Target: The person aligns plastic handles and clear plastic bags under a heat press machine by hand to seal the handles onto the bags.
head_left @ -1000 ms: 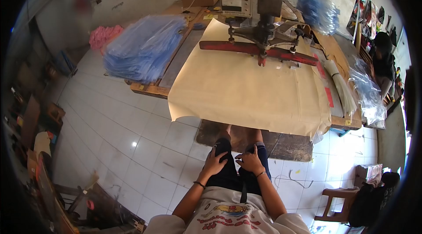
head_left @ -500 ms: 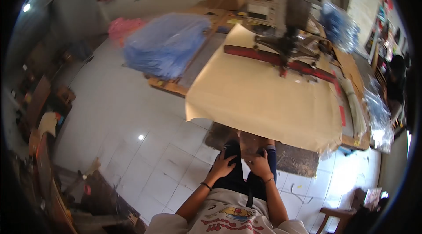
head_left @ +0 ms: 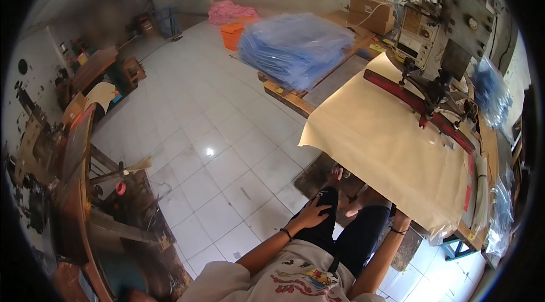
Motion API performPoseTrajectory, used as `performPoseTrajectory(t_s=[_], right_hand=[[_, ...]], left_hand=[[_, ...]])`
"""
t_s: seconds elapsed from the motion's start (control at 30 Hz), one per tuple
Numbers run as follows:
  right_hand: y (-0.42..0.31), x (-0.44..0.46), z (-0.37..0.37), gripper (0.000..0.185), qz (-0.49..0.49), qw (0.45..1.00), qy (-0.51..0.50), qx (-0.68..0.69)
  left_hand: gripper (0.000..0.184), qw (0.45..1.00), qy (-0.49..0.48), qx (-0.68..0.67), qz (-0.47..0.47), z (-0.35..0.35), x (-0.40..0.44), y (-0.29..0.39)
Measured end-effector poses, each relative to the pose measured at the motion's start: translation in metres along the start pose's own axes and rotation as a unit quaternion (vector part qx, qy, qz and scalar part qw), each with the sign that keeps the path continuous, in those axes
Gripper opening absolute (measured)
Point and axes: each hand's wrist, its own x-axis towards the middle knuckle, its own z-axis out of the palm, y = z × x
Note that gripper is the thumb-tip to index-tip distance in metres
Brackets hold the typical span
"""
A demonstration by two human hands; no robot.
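My left hand [head_left: 313, 214] lies on my left thigh, fingers stretched out over the dark trousers, holding nothing. My right hand [head_left: 401, 221] is up at the near edge of a large tan sheet [head_left: 392, 137]; its fingers are hidden at that edge, so I cannot make out any grip. The sheet covers much of the work table, its left corner curling past the side. Across its far part runs a red bar [head_left: 417, 106], attached under a dark metal machine head [head_left: 454, 66].
A stack of bluish clear plastic sheets [head_left: 295, 52] sits on the table's left part, near an orange container [head_left: 231, 36] and a pink pile [head_left: 231, 12]. A cardboard box [head_left: 370, 13] and a control box [head_left: 417, 35] stand behind. Another bench [head_left: 85, 171] is at far left.
My right hand has left my right thigh and moved right and up to the sheet's edge. My left hand stays on my thigh. The view has turned left.
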Motion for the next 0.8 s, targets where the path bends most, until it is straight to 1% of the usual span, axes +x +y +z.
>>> performPoseTrajectory(t_s=[0.03,0.07,0.1,0.13,0.27,0.37,0.43,0.5,0.53,0.57,0.6,0.67,0.73,0.8], right_hand=[[0.012,0.004,-0.036,0.039,-0.017,0.994,0.003,-0.108],[0.017,0.008,-0.05,0.037,-0.046,0.976,0.001,-0.213],[0.021,0.011,-0.063,0.035,-0.076,0.946,0.004,-0.316],[0.022,0.014,-0.063,0.034,-0.116,0.903,0.003,-0.413],[0.035,0.018,-0.049,0.031,-0.152,0.907,0.052,-0.389],[0.033,0.012,-0.025,0.032,-0.12,0.939,0.081,-0.311],[0.028,0.008,-0.01,0.032,-0.083,0.969,0.089,-0.214],[0.018,0.004,0.009,0.033,-0.045,0.995,0.074,-0.056],[0.015,0.002,0.016,0.033,-0.028,0.998,0.063,0.008],[0.011,0.0,0.022,0.033,-0.02,0.997,0.058,0.04],[0.01,-0.002,0.024,0.033,-0.027,0.997,0.058,0.033],[0.022,-0.001,0.0,0.039,-0.042,0.982,0.109,-0.15],[0.022,-0.005,-0.003,0.044,-0.065,0.961,0.122,-0.241],[0.023,-0.004,0.001,0.049,-0.082,0.963,0.107,-0.235]], left_hand=[[0.049,1.0,0.001,0.0,0.0,0.002,0.001,-0.001],[0.049,1.0,0.0,0.004,0.001,0.003,0.001,-0.001],[0.049,1.0,0.0,0.008,0.001,0.003,0.003,-0.001],[0.049,1.0,0.0,0.012,0.0,0.003,0.003,-0.001],[0.048,0.999,-0.006,0.035,-0.004,0.005,0.002,-0.003],[0.048,1.0,-0.013,0.02,-0.003,0.0,-0.001,0.003],[0.048,1.0,-0.004,0.016,0.007,0.004,0.0,-0.001],[0.048,1.0,0.001,0.021,0.012,0.007,0.002,-0.003],[0.048,1.0,0.001,0.028,0.012,0.006,0.002,-0.002],[0.048,0.999,0.001,0.035,0.013,0.007,0.003,-0.001],[0.048,0.999,0.001,0.039,0.012,0.006,0.003,0.001],[0.048,0.999,0.0,0.047,0.011,0.001,0.0,0.008],[0.048,0.999,0.002,0.048,0.022,0.003,0.002,0.004],[0.048,0.999,0.003,0.042,0.026,0.006,0.003,0.0]])
